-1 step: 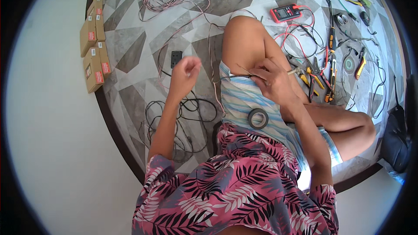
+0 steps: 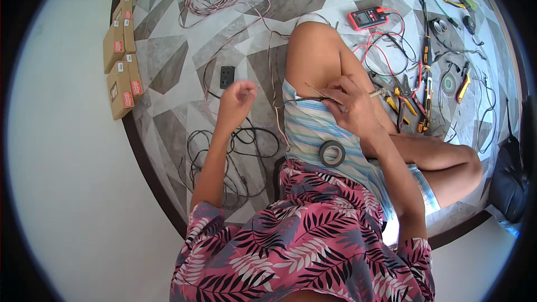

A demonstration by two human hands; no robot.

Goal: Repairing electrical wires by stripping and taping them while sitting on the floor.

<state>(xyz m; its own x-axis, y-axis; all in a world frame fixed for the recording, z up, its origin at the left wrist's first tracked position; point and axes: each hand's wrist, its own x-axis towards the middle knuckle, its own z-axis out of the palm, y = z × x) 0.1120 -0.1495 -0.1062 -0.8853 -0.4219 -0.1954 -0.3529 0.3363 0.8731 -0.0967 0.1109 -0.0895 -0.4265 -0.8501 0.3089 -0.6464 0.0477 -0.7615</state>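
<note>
Your left hand (image 2: 239, 97), loosely curled, contents unclear, edges back, baring more of the black socket block (image 2: 226, 75). Your right hand's (image 2: 351, 103) closed grip pinches a black cable (image 2: 306, 99).

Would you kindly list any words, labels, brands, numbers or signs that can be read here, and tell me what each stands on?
No text can be quoted with confidence.
Cardboard boxes: red and white labels, print too small to read.
Red-and-black meter: screen and face markings, too small to read.
Dark cable in the right hand: no lettering visible.
Black tape roll: no lettering visible.
</note>
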